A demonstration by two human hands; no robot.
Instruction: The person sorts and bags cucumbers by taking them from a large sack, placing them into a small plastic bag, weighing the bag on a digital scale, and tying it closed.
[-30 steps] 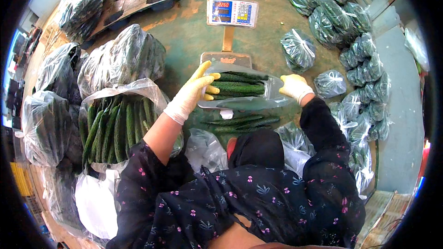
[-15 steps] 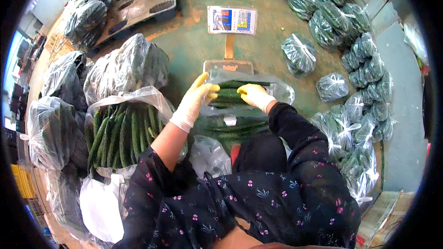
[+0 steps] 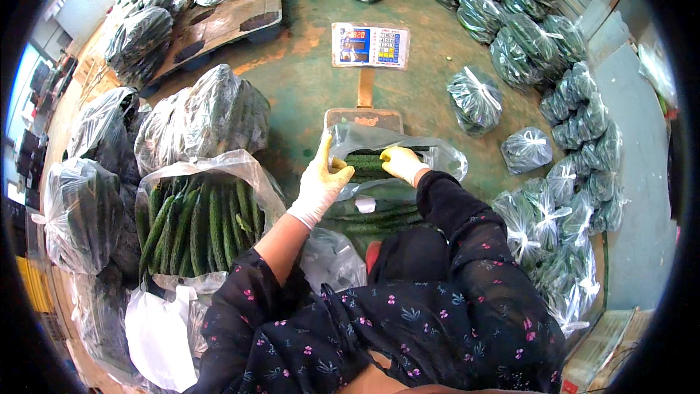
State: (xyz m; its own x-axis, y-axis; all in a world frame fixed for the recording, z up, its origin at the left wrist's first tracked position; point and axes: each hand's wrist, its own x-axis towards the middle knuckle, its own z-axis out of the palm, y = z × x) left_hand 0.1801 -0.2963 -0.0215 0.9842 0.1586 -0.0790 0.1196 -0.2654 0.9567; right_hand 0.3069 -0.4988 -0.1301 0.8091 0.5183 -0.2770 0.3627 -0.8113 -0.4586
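Observation:
An open clear plastic bag (image 3: 445, 160) with green cucumbers (image 3: 362, 165) inside lies on the platform of a weighing scale (image 3: 362, 118). At its left edge is my left hand (image 3: 321, 184) in a pale yellow glove, index finger stretched up along the plastic and thumb apart. My right hand (image 3: 403, 163), gloved alike, reaches over from the right with its fingers bent onto a cucumber; the fingertips are partly hidden. Nearer to me, more cucumbers (image 3: 379, 217) lie under clear plastic with a small white patch on top.
Left of me stands a large open bag of cucumbers (image 3: 200, 230), with full bags (image 3: 204, 113) behind it and a white bag (image 3: 162, 332) in front. The scale's display (image 3: 370, 45) rises beyond the platform. Tied bags (image 3: 474, 101) line the right side. A wooden pallet (image 3: 219, 25) lies far left.
My left hand has shifted slightly right and lower, its lower fingers more curled. My right hand has moved a little lower in view. The view has tilted slightly, and the scale's red digits differ.

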